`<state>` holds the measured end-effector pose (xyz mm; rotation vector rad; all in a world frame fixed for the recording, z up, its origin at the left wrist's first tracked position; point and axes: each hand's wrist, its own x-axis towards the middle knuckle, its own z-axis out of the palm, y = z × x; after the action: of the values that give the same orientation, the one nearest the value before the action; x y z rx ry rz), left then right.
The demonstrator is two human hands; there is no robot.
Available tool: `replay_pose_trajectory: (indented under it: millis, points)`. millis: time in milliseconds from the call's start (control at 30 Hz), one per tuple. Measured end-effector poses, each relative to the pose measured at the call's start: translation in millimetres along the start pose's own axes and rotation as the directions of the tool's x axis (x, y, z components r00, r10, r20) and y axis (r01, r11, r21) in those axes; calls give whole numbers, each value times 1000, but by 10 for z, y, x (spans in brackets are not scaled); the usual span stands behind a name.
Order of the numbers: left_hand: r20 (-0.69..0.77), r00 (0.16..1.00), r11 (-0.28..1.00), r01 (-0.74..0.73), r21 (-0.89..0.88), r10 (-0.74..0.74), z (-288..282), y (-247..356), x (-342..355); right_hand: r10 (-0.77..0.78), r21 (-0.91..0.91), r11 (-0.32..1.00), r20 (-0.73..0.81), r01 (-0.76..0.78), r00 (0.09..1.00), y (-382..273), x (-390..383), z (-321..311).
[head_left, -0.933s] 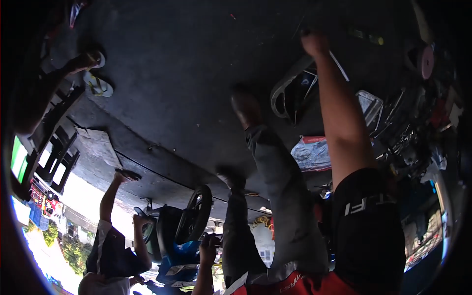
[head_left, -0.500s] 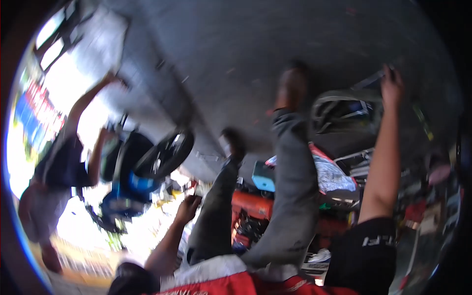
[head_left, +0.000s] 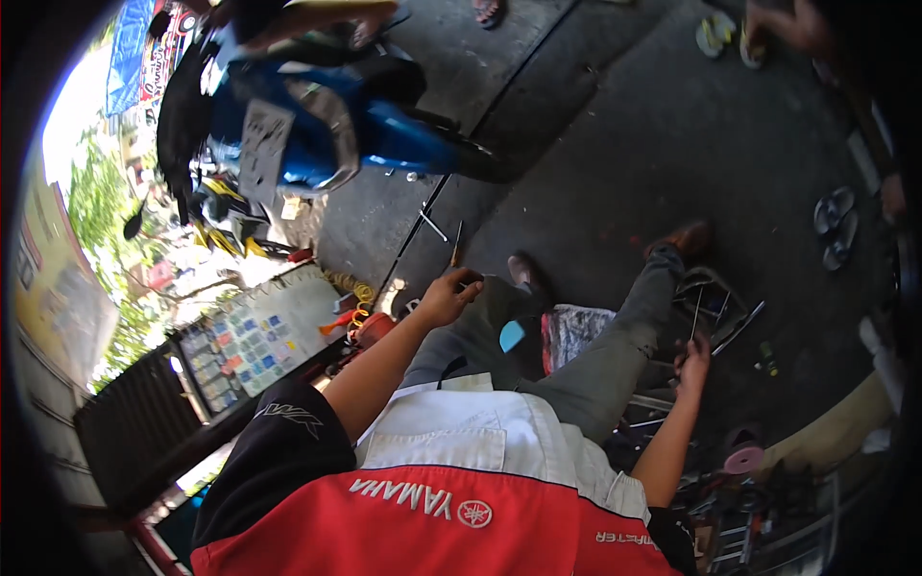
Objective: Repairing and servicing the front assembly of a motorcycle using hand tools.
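Right hand: closed about a slim rod, seen across a dark curved frame on the floor. Left hand: fingers bent; cannot tell whether grasping. Beyond it: T-shaped tool, on floor.

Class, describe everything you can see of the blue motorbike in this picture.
The blue motorbike stands at the upper left on the dark floor. Its glossy blue bodywork looks like plastic, next to a whitish marked panel and a curved grey panel. Its dark wheel, toward the picture's middle, sits in shade. A co-worker's arm crosses its upper edge; whether it touches is unclear. The person's left hand and right hand are clear of it.
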<state>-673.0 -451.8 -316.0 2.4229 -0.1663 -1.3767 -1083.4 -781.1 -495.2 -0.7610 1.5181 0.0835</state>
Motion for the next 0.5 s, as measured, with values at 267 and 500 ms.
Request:
replay_pose_trajectory:
  millis: [267,500]
  points:
    - [-379,913,989,126,-81,-148,-1567,-2871,-1912,84,-530,832,-166,-161,983,1694,-1093,203]
    - [-443,850,936,147,-319,-285,-2298,-4005,-2285,-202,-752,591,210,290,957,653,-1822,2327]
